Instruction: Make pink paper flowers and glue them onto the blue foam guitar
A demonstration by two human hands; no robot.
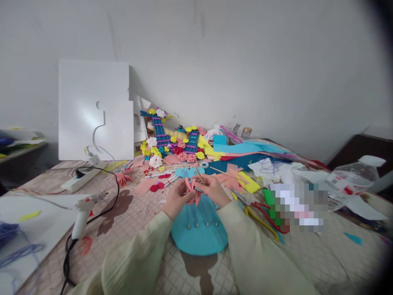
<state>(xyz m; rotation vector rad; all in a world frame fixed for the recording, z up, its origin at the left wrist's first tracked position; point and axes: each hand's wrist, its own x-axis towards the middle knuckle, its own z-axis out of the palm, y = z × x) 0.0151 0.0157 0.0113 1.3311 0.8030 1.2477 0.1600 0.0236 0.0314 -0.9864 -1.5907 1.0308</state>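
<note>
My left hand (177, 199) and my right hand (214, 191) meet in the middle of the view, fingers pinched around a pink paper flower (190, 186). A thin wooden stick (199, 174) rises beside the fingers of my right hand. Under both hands is a light-blue instrument-shaped paper piece (199, 237), rounded at the near end, with strings and several small pegs on its face. My fingers cover part of the flower and the middle of the blue piece.
A white hot glue gun (80, 219) with a black cord stands at left, near a power strip (81, 180). Red-handled scissors (260, 207) and a large plastic bottle (353, 180) lie right. Behind are decorated dark-blue paper pieces (160, 131) with paper flowers and a white board (95, 110).
</note>
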